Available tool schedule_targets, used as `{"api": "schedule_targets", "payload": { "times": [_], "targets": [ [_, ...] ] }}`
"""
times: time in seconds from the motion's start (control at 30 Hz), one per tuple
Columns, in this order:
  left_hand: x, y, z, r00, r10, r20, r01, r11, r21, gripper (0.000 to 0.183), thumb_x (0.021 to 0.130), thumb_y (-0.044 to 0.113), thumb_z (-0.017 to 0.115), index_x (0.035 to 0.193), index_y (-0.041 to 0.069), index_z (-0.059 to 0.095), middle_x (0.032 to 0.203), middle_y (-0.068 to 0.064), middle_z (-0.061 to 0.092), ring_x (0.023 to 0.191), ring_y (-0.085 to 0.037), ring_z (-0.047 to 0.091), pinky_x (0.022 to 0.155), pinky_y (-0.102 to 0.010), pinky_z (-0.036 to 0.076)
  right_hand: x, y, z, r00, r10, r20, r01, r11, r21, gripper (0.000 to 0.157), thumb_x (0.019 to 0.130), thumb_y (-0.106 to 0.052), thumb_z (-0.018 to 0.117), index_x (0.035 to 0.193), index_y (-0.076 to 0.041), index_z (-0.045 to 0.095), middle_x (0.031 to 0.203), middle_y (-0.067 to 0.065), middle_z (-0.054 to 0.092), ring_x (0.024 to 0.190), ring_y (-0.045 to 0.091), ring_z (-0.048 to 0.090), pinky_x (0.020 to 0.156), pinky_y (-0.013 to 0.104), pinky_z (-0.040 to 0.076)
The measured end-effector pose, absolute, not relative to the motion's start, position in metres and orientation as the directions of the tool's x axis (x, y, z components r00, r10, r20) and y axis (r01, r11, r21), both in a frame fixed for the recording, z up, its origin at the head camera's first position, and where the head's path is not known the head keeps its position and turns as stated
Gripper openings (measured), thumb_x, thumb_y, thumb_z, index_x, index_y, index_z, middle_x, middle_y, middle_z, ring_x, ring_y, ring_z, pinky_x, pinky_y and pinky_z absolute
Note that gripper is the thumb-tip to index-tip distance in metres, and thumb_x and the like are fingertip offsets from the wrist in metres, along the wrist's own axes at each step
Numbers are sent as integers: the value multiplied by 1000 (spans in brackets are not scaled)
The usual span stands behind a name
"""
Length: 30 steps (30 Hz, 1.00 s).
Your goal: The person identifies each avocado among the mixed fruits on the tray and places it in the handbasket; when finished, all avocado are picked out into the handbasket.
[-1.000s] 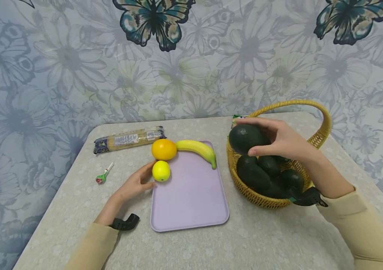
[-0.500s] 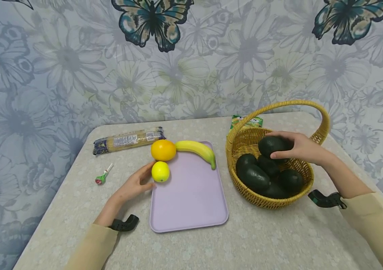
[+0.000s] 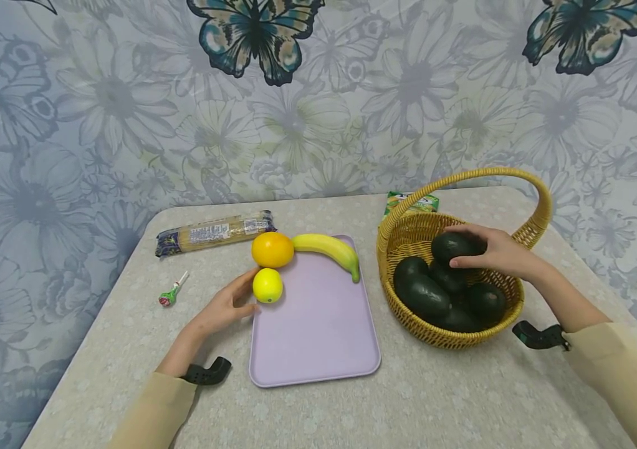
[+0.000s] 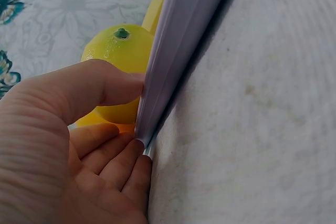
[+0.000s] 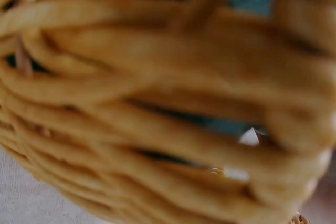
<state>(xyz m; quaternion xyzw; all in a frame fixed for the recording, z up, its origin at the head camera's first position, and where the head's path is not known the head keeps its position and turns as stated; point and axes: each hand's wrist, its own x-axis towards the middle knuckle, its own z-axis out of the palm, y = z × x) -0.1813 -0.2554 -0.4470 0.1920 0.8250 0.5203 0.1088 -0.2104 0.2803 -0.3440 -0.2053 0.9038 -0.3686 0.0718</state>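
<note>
My right hand (image 3: 489, 251) holds a dark green avocado (image 3: 452, 246) on top of several others (image 3: 422, 295) inside the wicker basket (image 3: 442, 340). The basket's weave fills the right wrist view (image 5: 157, 77), hiding that hand. At the left rim of the lilac tray (image 3: 318, 337), my left hand (image 3: 227, 310) rests with relaxed fingers; in the left wrist view its thumb (image 4: 113, 83) touches the rim. Right beside those fingers sits a round yellow fruit (image 3: 268, 285) with a green stem end. An orange oval fruit (image 3: 272, 249) and a banana (image 3: 326, 248) lie along the tray's far side.
A long pack of spaghetti (image 3: 214, 233) lies at the back left of the table. Nearer is a lollipop (image 3: 170, 293) with a green wrapper. Behind the basket lies a green packet (image 3: 424, 203). The basket's tall handle (image 3: 487, 172) arches over it.
My right hand has carried the avocado from above the basket's left side rightward and down into it, settling slightly lower in the last half second. The left hand stays put.
</note>
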Motion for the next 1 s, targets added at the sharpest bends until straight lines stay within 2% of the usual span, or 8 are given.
{"api": "schedule_targets", "payload": {
  "times": [0.13,0.37,0.63,0.77,0.87,1.0],
  "targets": [
    [-182,-256,-448,-902,430,23,206,384,900,79,86,4,66,150,5,20,154,-15,19,138,-35,21,112,-49,18,-211,282,-345,-915,-401,38,-308,635,-709,60,83,-26,74,137,-16,49,130,8,53,116,26,50,93,52,43],
    [-182,-257,-449,-899,436,29,212,376,902,79,86,2,65,150,5,20,154,-14,18,139,-34,21,113,-48,18,-213,285,-348,-923,-385,28,-281,620,-732,61,85,-26,72,138,-11,48,138,13,47,125,31,45,99,53,39],
    [-181,-257,-448,-902,432,27,211,383,899,79,86,2,65,151,7,21,155,-13,19,139,-33,21,113,-48,18,-213,285,-350,-899,-437,7,-298,600,-742,60,88,-27,68,139,-6,46,139,16,47,125,34,44,98,51,41],
    [-181,-256,-447,-904,427,24,206,386,899,79,85,1,64,150,6,21,154,-13,20,139,-34,21,113,-47,19,-209,284,-348,-907,-422,17,-284,578,-765,55,88,-25,68,138,-12,48,138,12,48,124,30,46,96,33,46],
    [-182,-256,-445,-901,434,15,205,395,896,79,85,2,65,150,5,20,154,-15,19,138,-35,21,112,-48,19,-201,283,-345,-907,-417,49,-288,533,-795,52,90,-21,66,138,-12,49,138,11,49,122,18,49,90,19,46],
    [-180,-259,-428,-899,438,-1,227,468,854,78,89,11,64,151,7,17,154,-17,16,137,-40,20,110,-55,19,-187,279,-333,-902,-414,123,-328,472,-818,47,94,-14,59,139,-8,46,138,10,48,118,2,49,88,14,46]
  ]
}}
